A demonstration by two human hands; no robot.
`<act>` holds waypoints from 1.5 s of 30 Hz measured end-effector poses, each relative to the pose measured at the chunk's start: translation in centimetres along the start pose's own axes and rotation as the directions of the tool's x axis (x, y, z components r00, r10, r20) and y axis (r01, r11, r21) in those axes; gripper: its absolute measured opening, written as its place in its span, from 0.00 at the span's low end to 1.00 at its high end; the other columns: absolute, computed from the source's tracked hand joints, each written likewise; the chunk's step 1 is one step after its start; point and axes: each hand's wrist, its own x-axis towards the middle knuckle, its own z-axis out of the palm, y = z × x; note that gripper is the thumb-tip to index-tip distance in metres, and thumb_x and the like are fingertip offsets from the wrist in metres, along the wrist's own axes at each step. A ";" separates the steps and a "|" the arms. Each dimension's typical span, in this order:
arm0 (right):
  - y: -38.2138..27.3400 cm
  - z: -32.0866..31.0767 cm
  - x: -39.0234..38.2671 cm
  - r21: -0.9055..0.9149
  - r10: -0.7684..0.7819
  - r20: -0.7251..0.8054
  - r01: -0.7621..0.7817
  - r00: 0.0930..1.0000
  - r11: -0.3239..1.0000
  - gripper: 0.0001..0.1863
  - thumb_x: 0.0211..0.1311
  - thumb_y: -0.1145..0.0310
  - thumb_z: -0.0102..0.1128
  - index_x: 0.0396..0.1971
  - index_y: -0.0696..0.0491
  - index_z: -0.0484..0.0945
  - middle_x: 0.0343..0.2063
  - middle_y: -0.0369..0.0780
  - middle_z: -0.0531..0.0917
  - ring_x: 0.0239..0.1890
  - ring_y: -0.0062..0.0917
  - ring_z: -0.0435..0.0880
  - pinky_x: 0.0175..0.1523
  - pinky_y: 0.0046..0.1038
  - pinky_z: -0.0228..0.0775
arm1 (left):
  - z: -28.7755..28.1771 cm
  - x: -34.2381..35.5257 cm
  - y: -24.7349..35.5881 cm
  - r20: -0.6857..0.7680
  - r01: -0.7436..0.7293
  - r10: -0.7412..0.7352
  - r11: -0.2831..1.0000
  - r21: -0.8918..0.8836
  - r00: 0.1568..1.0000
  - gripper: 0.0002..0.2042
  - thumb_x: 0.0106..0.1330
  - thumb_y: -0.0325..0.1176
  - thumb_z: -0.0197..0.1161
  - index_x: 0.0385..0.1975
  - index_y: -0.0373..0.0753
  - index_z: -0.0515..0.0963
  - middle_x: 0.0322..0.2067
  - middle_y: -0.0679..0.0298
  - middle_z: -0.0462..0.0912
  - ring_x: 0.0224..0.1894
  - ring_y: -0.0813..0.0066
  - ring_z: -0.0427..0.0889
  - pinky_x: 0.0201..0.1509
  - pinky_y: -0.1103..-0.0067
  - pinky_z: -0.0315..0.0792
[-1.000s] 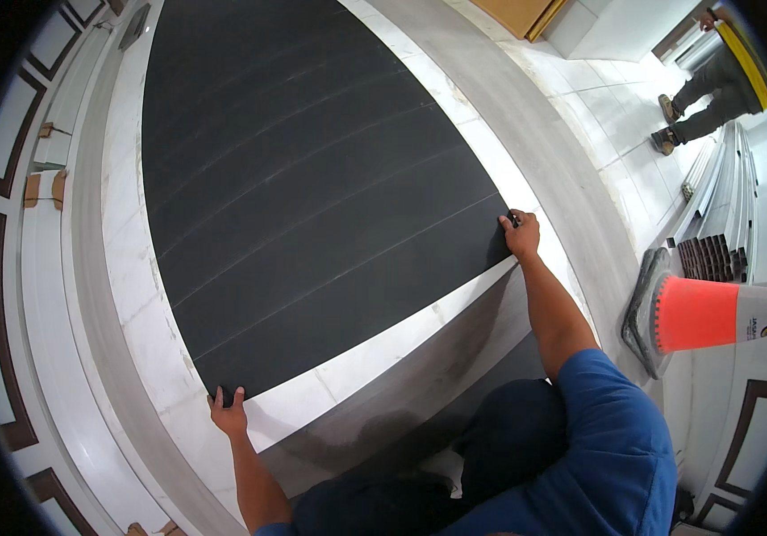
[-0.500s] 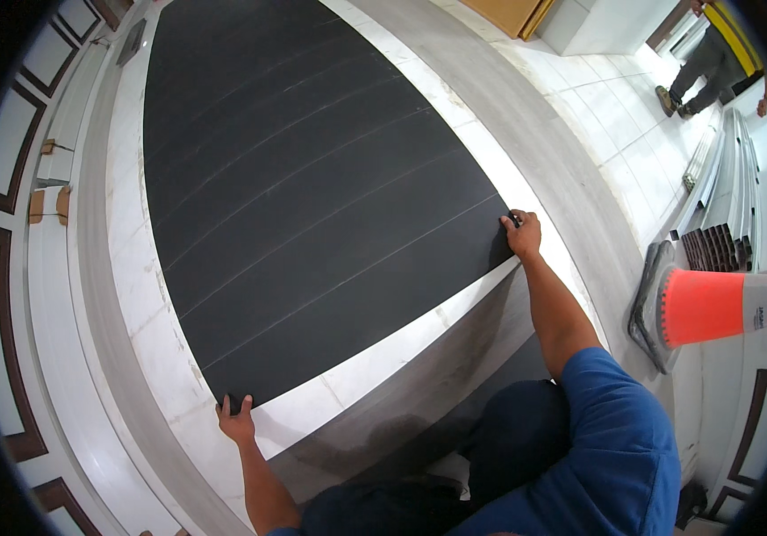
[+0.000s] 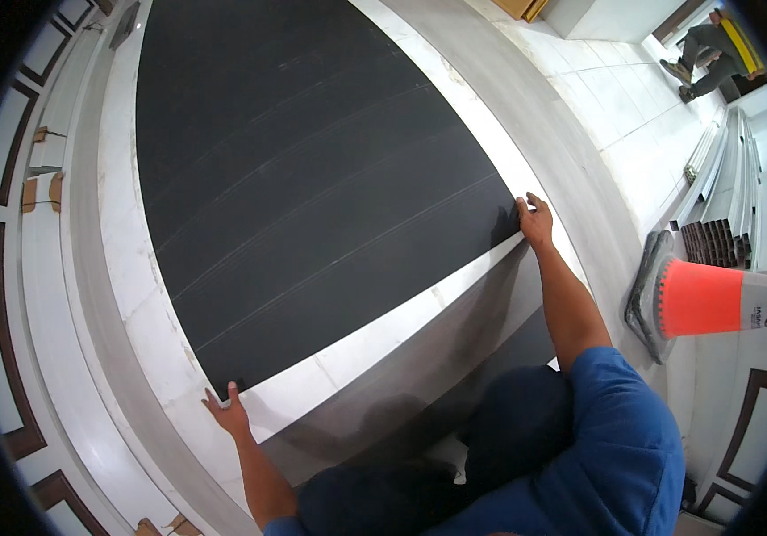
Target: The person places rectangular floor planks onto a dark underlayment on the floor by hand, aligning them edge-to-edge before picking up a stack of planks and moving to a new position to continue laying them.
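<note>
A large black board [image 3: 321, 196] lies flat on white floor tiling, with thin pale parallel lines across its face. At its near left corner is my left hand [image 3: 230, 414], thumb and forefinger spread apart. My right hand [image 3: 537, 225] is at the near right corner, its thumb and forefinger also apart, touching or close to the edge. A dark shadow falls on the board beside that hand. Neither hand is wrapped round the board. Some fingers of both hands are hidden.
An orange and grey traffic cone [image 3: 700, 299] lies on its side at right. Behind it are stacked metal channels [image 3: 718, 237]. Long white wrapped lengths [image 3: 62, 295] run along the left wall. A person [image 3: 714, 54] in a yellow-marked top is at far right.
My fingers have come off the board's top face to its corners and spread. The view has shifted slightly. The far person has gone from standing to a lower, bent-knee pose.
</note>
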 end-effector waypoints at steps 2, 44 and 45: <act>1.9 -2.3 -1.5 -0.135 -0.044 -0.027 0.040 0.999 0.990 0.26 0.57 0.51 0.59 0.47 0.57 0.77 0.38 0.49 0.80 0.41 0.38 0.79 0.48 0.32 0.70 | -0.9 -1.8 -1.3 -0.042 -0.044 0.049 0.992 0.117 0.998 0.37 0.56 0.51 0.65 0.59 0.31 0.64 0.61 0.38 0.59 0.65 0.49 0.58 0.67 0.66 0.54; 6.1 -24.8 -13.9 -0.331 0.119 0.064 -0.091 0.991 0.939 0.27 0.53 0.47 0.63 0.24 0.62 0.77 0.21 0.49 0.80 0.27 0.39 0.80 0.35 0.36 0.69 | -9.3 -14.9 -11.6 0.399 0.345 -0.211 0.889 -0.302 0.892 0.24 0.66 0.43 0.55 0.52 0.25 0.71 0.45 0.54 0.79 0.45 0.70 0.76 0.53 0.79 0.67; 6.1 -25.6 -14.5 -0.321 0.112 0.043 -0.092 0.993 0.943 0.27 0.53 0.47 0.63 0.24 0.62 0.77 0.21 0.49 0.80 0.27 0.39 0.80 0.35 0.36 0.69 | -9.3 -15.0 -11.7 0.398 0.324 -0.206 0.911 -0.256 0.894 0.25 0.66 0.43 0.55 0.52 0.25 0.71 0.45 0.54 0.79 0.45 0.70 0.76 0.53 0.79 0.67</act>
